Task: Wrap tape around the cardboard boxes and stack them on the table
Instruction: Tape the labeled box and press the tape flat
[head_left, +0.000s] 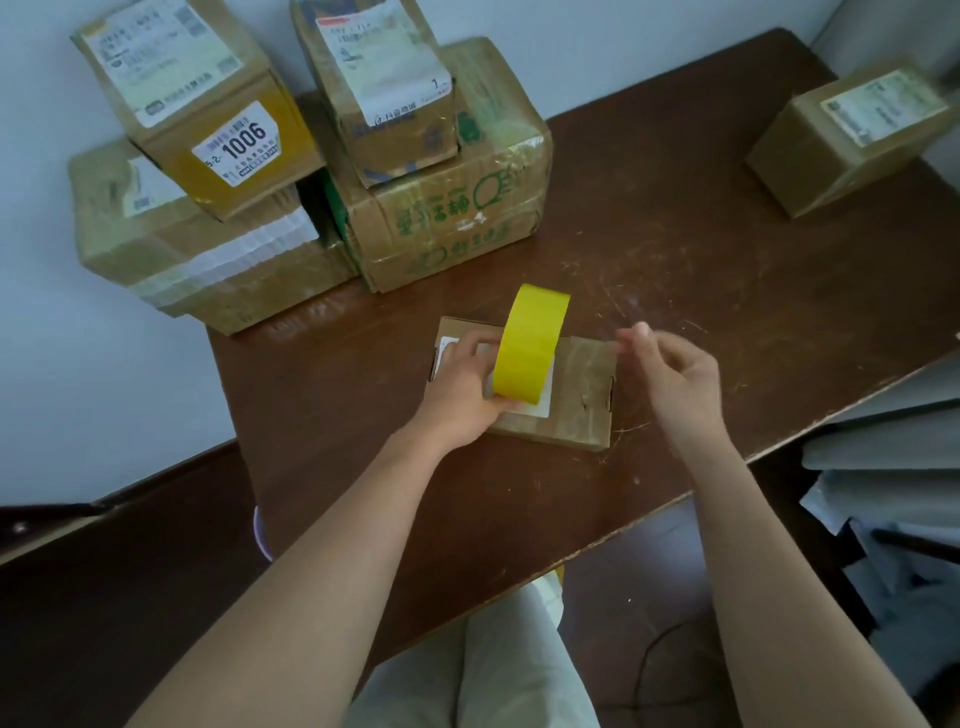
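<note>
Grey folded cloth beside pale wall

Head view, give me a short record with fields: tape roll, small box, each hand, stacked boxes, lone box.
tape roll: yellow, upright on edge on the small box
small box: flat on table, near front edge
left hand: grips the roll
right hand: blurred, fingers pinched beside the box; contents unclear
stacked boxes: far left
lone box: far right

The right hand is motion-blurred; the tape roll hides the label's middle
</note>
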